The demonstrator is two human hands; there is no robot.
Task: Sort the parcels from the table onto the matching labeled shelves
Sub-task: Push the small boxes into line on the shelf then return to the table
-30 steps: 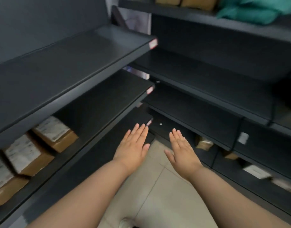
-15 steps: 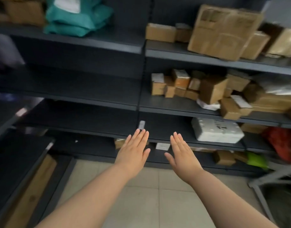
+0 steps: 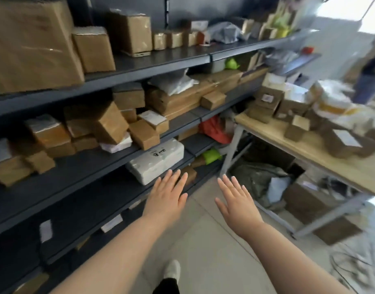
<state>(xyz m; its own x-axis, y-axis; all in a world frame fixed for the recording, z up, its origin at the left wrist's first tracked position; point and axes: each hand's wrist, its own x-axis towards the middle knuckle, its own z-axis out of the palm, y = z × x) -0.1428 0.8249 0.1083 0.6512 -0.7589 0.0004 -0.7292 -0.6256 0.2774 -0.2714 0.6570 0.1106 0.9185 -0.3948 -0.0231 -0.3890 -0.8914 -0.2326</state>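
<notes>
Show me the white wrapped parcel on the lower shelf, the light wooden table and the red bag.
white wrapped rectangular parcel [image 3: 159,162], head view, middle of its top
light wooden table [image 3: 318,153], head view, bare top near front edge
red plastic bag [image 3: 214,130], head view, its crumpled middle

white shoe | tiled floor | cables on floor

Light is admitted from the upper right, perhaps through a window, where detail is washed out. The shelves are left dim. The parcels on the table are smeared by motion blur; edges are bowed.
</notes>
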